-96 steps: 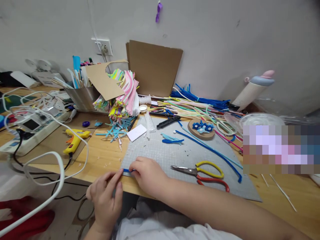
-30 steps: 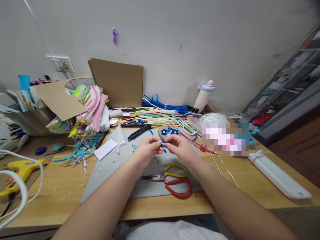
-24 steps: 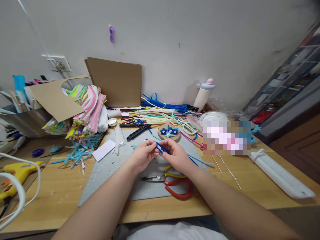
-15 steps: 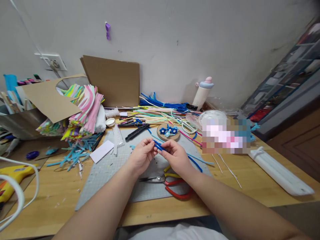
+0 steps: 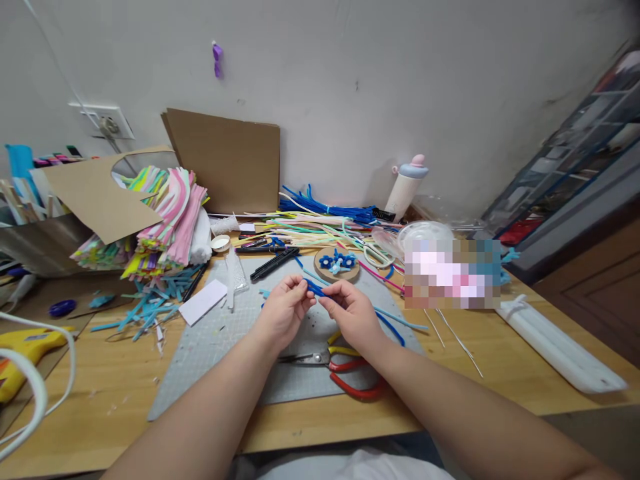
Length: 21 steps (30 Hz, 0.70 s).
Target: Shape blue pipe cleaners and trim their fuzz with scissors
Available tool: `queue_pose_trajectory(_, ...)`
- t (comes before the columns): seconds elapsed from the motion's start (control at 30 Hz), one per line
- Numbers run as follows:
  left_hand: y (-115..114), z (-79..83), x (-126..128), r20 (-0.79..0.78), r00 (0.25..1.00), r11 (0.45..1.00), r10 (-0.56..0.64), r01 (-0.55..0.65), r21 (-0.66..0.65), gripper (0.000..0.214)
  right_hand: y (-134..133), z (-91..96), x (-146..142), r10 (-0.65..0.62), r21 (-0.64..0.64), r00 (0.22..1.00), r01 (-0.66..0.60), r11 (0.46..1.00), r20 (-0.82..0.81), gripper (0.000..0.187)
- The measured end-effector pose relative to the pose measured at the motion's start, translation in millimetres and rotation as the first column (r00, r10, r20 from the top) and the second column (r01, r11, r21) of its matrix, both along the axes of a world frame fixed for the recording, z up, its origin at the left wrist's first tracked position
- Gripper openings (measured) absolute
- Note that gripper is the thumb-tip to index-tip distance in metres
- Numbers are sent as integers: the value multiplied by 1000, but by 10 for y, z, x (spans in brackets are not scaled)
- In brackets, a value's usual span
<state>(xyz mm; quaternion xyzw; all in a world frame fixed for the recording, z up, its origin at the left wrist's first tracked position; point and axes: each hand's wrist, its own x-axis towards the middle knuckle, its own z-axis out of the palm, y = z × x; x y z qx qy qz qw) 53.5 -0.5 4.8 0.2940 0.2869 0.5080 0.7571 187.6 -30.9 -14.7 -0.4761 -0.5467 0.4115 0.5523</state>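
Note:
Between both hands is a short piece of blue pipe cleaner, held above the grey cutting mat. My left hand pinches its left end with thumb and forefinger. The fingertips of my right hand close on its right end. Just beyond my hands, a round wooden disc carries small dark blue and light blue flowers with white centres. Below my hands lie red-handled scissors, partly covered by my right forearm, with yellow on the inner grips.
Pipe cleaner bundles stand at the left, and loose ones lie along the wall. A yellow glue gun with a white cable is at far left. A bottle stands at the back; a white wrapped pack lies right.
My right fingertips have shifted slightly along the blue pipe cleaner, and more of it shows between my hands. The view has tilted a little; everything else stays in place.

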Motion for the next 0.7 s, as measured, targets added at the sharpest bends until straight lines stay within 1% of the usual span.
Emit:
queue_pose_trajectory(0.1, -10, -2, 9, 7, 1000, 1000, 4, -4, 5, 21, -2, 14, -6, -29, -38, 999, 27, 999, -35, 21)
queue_pose_trajectory(0.2, -14, -4, 15, 6, 1000, 1000, 5, -5, 11, 23, 3, 13, -12, -9, -74, 995, 2, 997, -97, 24)
queue_pose_trajectory(0.3, -17, 3, 15, -5, 1000, 1000, 0, 0, 25, 24, 13, -3, -11, 14, -77, 992, -23, 997, -123, 25)
queue_pose_trajectory(0.43, -34, 8, 14, -51, 998, 998, -23, 26, 57, 27, 25, -18, 9, -10, -55, 994, 4, 998, -110, 21)
queue_pose_trajectory(0.57, -53, -11, 25, -146, 987, 992, -72, 87, 94, 21, 20, -9, 27, -26, -23, 997, 24, 999, -75, 18)
queue_pose_trajectory(0.7, -41, -33, 21, -216, 974, 989, -65, 91, 112, 19, 7, 4, 32, -18, 15, 1000, 18, 1000, -4, 15)
